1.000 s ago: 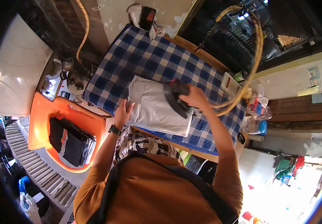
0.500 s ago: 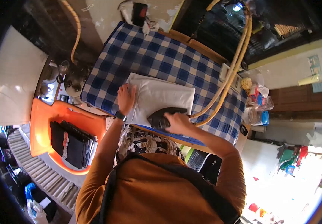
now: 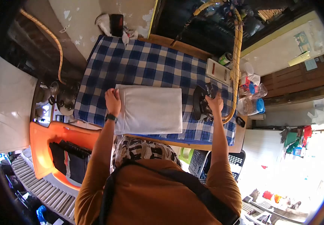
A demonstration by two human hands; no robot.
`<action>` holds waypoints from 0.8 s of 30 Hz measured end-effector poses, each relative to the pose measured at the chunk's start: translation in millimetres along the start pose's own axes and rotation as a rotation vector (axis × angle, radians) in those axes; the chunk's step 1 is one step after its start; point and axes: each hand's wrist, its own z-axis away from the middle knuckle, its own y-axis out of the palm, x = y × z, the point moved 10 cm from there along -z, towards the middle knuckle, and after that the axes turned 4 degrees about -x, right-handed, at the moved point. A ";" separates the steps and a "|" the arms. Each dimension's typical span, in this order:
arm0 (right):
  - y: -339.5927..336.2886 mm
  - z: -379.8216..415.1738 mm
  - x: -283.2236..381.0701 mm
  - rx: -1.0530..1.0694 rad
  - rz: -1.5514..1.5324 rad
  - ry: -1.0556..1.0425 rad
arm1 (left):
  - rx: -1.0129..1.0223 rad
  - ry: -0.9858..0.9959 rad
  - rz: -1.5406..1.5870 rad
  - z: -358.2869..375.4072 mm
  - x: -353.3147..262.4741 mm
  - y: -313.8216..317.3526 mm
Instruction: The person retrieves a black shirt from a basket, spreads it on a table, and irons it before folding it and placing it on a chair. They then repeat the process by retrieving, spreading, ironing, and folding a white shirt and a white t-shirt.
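A light grey folded cloth lies flat on a blue-and-white checked cover. My left hand, with a dark watch on its wrist, is at the cloth's left edge, fingers bent closely together on it. To the right of the cloth, apart from it, a dark clothes iron is tipped up, its soleplate side turned left. My right hand is closed on the iron's handle. The fingers partly hide the handle.
A wrapped yellowish cord hangs down to the iron's side. A tray and plastic jars stand along the right. Dark folded clothes rest on an orange chair at left. Near the back wall lies a phone-like dark object.
My right hand has moved the iron off the cloth to the right and tipped it up. My left hand stays at the cloth's left edge, its fingers now more bent. The view has shifted.
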 end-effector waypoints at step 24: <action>-195.6 191.0 279.5 0.377 -0.656 -0.830 | 0.487 -0.812 1.931 12.5 -118.7 -3.8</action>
